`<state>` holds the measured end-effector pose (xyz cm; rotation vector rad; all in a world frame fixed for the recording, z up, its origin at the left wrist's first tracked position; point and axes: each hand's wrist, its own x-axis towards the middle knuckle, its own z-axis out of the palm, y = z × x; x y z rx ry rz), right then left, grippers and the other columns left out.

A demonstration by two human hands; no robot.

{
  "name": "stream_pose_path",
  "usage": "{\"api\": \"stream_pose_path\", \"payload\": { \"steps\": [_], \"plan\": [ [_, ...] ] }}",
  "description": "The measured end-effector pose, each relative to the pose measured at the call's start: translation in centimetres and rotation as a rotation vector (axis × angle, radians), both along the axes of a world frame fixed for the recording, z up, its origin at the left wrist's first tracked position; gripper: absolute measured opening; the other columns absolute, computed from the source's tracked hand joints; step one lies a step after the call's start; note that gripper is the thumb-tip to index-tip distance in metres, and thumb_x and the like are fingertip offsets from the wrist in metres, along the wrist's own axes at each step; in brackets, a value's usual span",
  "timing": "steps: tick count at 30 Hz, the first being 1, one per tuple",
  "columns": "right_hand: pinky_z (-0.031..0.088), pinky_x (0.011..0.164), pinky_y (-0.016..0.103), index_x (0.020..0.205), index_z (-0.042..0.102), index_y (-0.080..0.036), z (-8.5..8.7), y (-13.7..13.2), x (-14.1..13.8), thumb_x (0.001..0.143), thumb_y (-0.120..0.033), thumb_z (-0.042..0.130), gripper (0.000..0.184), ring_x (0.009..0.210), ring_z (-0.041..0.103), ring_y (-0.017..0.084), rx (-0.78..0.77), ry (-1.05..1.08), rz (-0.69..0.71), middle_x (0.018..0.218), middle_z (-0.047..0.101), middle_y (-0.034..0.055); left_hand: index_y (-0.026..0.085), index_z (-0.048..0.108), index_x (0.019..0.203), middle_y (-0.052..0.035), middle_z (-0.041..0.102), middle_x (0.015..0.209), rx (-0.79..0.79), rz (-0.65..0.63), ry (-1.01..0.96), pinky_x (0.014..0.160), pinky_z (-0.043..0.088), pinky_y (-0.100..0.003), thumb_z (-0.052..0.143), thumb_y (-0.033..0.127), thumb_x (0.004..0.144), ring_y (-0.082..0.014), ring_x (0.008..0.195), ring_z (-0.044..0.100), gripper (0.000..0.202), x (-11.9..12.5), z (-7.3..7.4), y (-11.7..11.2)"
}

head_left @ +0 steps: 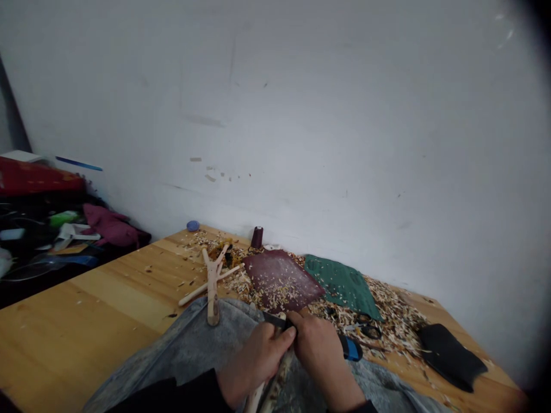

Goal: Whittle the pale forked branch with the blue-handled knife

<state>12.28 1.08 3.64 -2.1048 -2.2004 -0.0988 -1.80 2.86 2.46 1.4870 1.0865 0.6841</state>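
Observation:
My right hand is wrapped around a knife, whose black and blue handle sticks out to the right. The dark blade shows past the fingers on the left, lying across a wooden branch. With its fingers closed around that branch, my left hand rests its thumb close to the blade. Two pale lengths of wood run down below the hands, over a grey cloth. Left of the hands, a peeled Y-shaped wooden fork lies partly on the cloth's edge.
Wood shavings cover the wooden table around maroon sandpaper, a green sheet and scissors. A dark thread spool stands near the wall. A black piece lies right; clutter fills the far left.

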Motion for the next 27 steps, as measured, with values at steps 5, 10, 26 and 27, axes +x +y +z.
{"api": "stream_pose_path", "payload": {
  "steps": [5,10,26,27],
  "plan": [
    [0.044,0.066,0.026,0.108,0.062,-0.028,0.0,-0.2,-0.6,0.087,-0.014,0.046,0.030,0.083,0.068,0.019,0.019,-0.018,-0.042,0.093,0.069,0.0051,0.021,0.053,0.065,0.0014,0.053,0.058,0.146,0.013,0.046,0.060,0.034,-0.027,0.052,0.052,0.081,-0.0178,0.068,0.052,0.035,-0.1,-0.7,0.1],
    [0.046,0.062,0.028,0.107,0.061,-0.027,-0.3,-0.4,-1.4,0.087,-0.010,0.042,0.032,0.077,0.069,0.021,0.046,-0.051,-0.120,0.093,0.069,0.0056,0.020,0.055,0.071,-0.0032,0.061,0.073,0.266,0.031,0.199,0.065,0.033,-0.029,0.043,0.043,0.088,-0.0188,0.073,0.053,0.031,-0.1,-1.2,0.4],
    [0.050,0.064,0.031,0.103,0.063,-0.023,0.3,-0.7,-2.1,0.090,-0.009,0.036,0.033,0.079,0.070,0.024,0.000,-0.036,-0.206,0.091,0.070,0.0089,0.020,0.053,0.068,-0.0016,0.059,0.067,0.305,-0.027,0.220,0.060,0.031,-0.029,0.036,0.038,0.090,-0.0171,0.066,0.053,0.033,0.0,0.5,0.2],
    [0.050,0.063,0.032,0.102,0.063,-0.023,0.3,-0.7,-2.1,0.090,-0.009,0.036,0.032,0.078,0.070,0.024,-0.002,-0.024,-0.215,0.091,0.070,0.0087,0.020,0.054,0.070,-0.0018,0.059,0.068,0.325,-0.034,0.204,0.061,0.032,-0.029,0.036,0.038,0.090,-0.0172,0.067,0.054,0.032,0.0,0.6,0.1]
  ]
}}
